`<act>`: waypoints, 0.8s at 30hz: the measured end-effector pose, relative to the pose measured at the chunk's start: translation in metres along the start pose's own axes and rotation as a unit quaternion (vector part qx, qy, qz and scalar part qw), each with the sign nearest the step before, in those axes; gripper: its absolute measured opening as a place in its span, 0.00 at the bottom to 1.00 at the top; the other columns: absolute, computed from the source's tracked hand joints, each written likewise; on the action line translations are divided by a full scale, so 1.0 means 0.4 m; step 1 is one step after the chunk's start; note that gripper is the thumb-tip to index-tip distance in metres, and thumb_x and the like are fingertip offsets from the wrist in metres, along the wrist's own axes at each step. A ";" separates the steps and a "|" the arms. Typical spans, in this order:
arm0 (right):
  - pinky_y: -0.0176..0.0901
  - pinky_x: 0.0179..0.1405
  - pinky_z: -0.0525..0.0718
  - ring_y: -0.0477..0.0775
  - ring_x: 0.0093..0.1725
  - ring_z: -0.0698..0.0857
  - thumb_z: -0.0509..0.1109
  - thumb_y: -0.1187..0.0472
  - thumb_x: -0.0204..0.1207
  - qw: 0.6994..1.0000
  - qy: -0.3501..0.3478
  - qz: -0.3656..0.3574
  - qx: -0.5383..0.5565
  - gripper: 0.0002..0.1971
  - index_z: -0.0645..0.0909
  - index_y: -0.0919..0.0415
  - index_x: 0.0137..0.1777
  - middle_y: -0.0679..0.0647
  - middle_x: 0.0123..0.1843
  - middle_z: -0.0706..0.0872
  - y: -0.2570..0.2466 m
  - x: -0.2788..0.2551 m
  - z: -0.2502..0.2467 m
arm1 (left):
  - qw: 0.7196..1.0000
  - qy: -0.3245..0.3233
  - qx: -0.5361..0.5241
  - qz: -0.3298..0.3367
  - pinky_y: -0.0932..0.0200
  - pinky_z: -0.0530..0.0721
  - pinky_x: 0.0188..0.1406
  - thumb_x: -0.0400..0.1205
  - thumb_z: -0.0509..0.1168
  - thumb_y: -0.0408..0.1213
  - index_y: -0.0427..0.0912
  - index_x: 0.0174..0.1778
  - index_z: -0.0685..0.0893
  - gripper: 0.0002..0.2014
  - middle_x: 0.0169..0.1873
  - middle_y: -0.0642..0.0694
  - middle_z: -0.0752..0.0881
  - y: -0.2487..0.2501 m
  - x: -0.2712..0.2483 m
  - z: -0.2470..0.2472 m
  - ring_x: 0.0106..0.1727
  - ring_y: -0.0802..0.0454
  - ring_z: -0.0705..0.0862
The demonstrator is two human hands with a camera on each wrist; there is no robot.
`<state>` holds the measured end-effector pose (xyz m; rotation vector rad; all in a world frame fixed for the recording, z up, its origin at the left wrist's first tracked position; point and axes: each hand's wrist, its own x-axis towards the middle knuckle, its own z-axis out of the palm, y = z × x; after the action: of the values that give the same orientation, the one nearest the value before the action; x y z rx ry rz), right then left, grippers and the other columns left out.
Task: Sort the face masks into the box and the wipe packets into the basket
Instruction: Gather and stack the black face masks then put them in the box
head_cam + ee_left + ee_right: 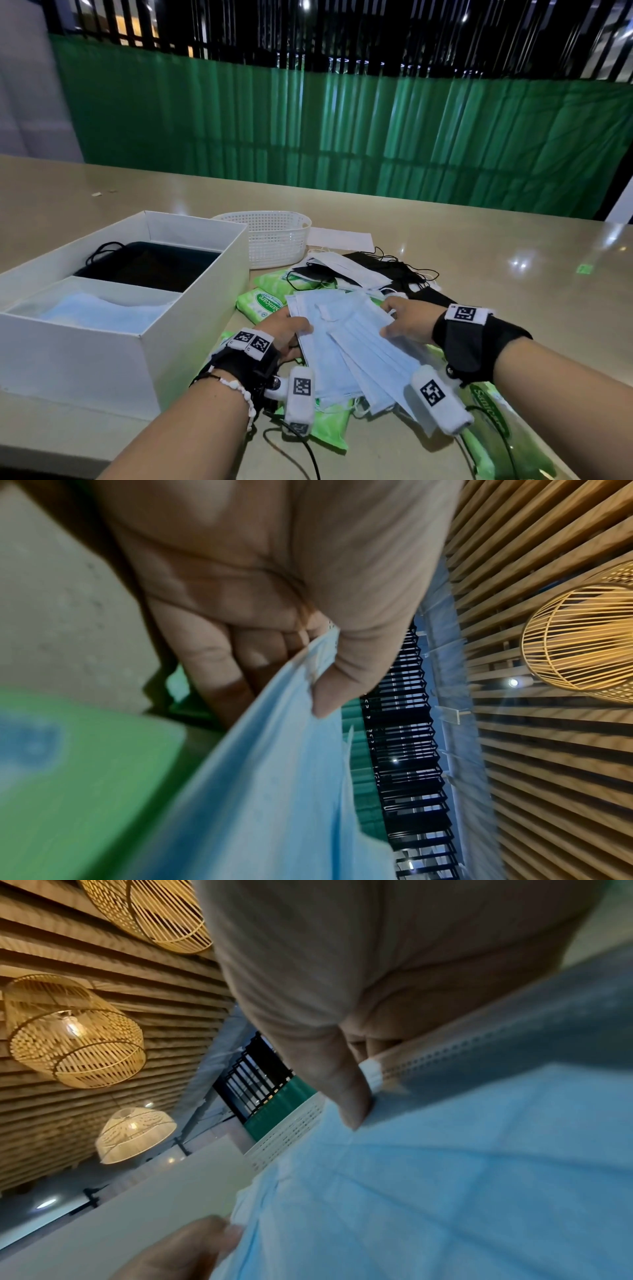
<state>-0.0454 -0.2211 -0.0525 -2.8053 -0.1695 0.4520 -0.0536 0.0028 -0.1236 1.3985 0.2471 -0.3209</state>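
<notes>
Head view: a fanned stack of blue masks (346, 346) is pinched at its two ends, thumb above and fingers beneath, by the left hand (286, 334) and right hand (409, 323), over green wipe packets (262, 305) on the table. Next, the stack should likely be squared and carried left into the box (85, 346), where blue masks lie in the near compartment.

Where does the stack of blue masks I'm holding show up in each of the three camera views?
Head: blue masks lower centre, fanned between both hands.
Left wrist: lower centre, a blue sheet under the thumb.
Right wrist: lower right, filling most of that half.
Shared landmark: the green curtain behind the table.
</notes>
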 end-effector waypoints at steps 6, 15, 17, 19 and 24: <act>0.52 0.66 0.78 0.58 0.57 0.85 0.69 0.60 0.76 0.995 0.007 0.019 0.093 0.13 0.82 0.59 0.59 0.57 0.59 0.87 0.087 -0.026 -0.068 | 1.000 0.003 0.015 0.000 0.51 0.86 0.46 0.79 0.59 0.22 0.43 0.56 0.81 0.15 0.46 0.39 0.88 0.006 -0.008 0.002 0.45 0.41 0.86; 0.47 0.38 0.88 0.57 0.34 0.88 0.61 0.67 0.81 0.839 0.000 -0.056 0.541 0.08 0.81 0.64 0.54 0.61 0.44 0.89 -0.030 -0.030 -0.066 | 0.997 0.055 -0.059 -0.008 0.56 0.86 0.29 0.86 0.56 0.40 0.37 0.57 0.81 0.13 0.40 0.39 0.89 0.007 -0.015 0.013 0.35 0.45 0.88; 0.49 0.49 0.84 0.57 0.39 0.86 0.62 0.66 0.81 0.867 0.005 -0.037 0.497 0.06 0.81 0.61 0.51 0.61 0.51 0.87 -0.064 -0.012 -0.031 | 0.995 0.053 -0.085 -0.012 0.52 0.86 0.37 0.86 0.51 0.53 0.38 0.56 0.83 0.23 0.45 0.36 0.89 0.010 -0.009 0.013 0.40 0.42 0.88; 0.51 0.61 0.81 0.57 0.51 0.83 0.63 0.63 0.81 0.915 0.001 -0.023 0.404 0.07 0.81 0.58 0.54 0.62 0.64 0.82 -0.090 0.010 0.006 | 0.994 0.040 -0.097 -0.019 0.50 0.85 0.42 0.84 0.45 0.63 0.40 0.54 0.84 0.32 0.49 0.35 0.88 0.016 -0.009 0.011 0.45 0.41 0.87; 0.37 0.53 0.68 0.57 0.71 0.74 0.57 0.55 0.83 0.996 0.020 0.022 0.089 0.20 0.72 0.64 0.70 0.60 0.72 0.76 -0.112 0.025 0.054 | 0.999 0.013 -0.029 -0.013 0.53 0.88 0.40 0.82 0.61 0.54 0.41 0.55 0.82 0.19 0.37 0.44 0.91 0.026 -0.037 0.024 0.38 0.48 0.88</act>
<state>-0.0461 -0.1711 -0.0614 -2.6452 -0.0568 0.3987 -0.0637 -0.0042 -0.1072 1.3440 0.2943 -0.3155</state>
